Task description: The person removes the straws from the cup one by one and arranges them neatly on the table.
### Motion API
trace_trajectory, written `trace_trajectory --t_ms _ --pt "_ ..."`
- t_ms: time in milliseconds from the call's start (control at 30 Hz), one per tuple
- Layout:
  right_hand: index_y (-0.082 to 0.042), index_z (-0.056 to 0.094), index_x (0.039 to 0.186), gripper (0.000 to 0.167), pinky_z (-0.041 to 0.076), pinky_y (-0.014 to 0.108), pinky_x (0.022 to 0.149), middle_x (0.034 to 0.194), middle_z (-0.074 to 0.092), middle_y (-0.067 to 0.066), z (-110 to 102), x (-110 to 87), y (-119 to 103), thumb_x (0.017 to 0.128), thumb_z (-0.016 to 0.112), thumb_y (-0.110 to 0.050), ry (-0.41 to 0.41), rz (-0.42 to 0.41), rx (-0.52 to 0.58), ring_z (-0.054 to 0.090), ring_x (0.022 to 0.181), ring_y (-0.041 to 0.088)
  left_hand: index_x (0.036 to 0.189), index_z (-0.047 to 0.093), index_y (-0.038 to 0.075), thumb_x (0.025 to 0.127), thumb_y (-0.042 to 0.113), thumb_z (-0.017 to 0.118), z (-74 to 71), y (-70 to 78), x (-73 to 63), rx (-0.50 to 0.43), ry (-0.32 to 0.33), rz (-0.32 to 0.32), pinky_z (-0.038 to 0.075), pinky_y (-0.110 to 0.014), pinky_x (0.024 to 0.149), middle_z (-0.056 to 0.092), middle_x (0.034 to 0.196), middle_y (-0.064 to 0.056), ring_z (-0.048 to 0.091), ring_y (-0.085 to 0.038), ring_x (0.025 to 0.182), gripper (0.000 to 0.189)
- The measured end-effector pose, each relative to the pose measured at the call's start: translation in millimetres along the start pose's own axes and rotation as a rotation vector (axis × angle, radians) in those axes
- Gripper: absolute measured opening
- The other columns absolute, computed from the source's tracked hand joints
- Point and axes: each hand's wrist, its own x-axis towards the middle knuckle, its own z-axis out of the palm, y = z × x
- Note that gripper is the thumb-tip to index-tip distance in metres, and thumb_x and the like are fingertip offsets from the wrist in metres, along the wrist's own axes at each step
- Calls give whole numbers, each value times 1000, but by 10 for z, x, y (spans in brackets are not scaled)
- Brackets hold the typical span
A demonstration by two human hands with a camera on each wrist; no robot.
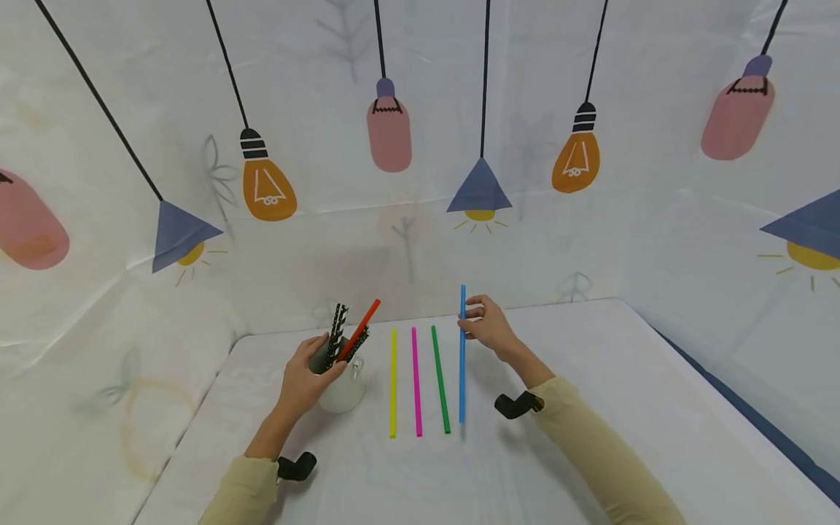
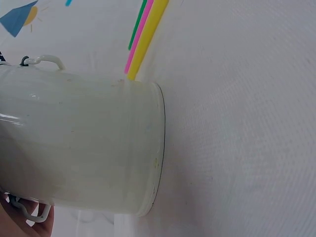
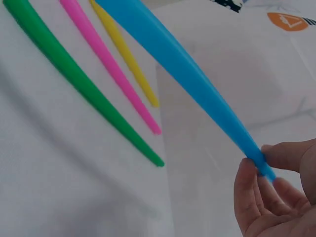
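Note:
My right hand (image 1: 491, 329) pinches a blue straw (image 1: 462, 379) near its far end, thumb on one side and fingertips on the other. In the right wrist view the blue straw (image 3: 182, 69) slants up away from the fingers, above the table. My left hand (image 1: 305, 379) grips the upper part of a white enamel pot (image 1: 343, 397) with small side handles. A red straw (image 1: 359, 329) and several black-and-white patterned straws (image 1: 337, 328) lean out of it. Between the hands lie a yellow straw (image 1: 394, 383), a pink straw (image 1: 416, 383) and a green straw (image 1: 440, 379), side by side.
A white cloth covers the table (image 1: 407, 481). Behind it hangs a white sheet (image 1: 426, 248) printed with lamps and bulbs. Dark wrist mounts (image 1: 297, 467) jut from both sleeves. The table's right edge (image 1: 722, 386) runs beside a dark blue strip.

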Motion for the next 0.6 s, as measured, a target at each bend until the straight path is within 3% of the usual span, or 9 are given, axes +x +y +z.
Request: trace_trajectory --t_ms 200,600 --pt "0 54 130 45 57 34 72 115 61 22 49 28 214 88 70 -3 59 30 -91 66 91 29 143 48 5 81 33 80 -8 11 2 -5 3 -6 31 -62 103 48 138 -13 42 -35 129 74" --pt "4 59 124 42 57 33 68 104 64 21 88 -3 492 85 72 -1 115 114 -102 68 78 23 142 50 6 81 33 79 6 14 -5 -7 7 -2 32 -61 103 49 136 -12 43 -34 128 73"
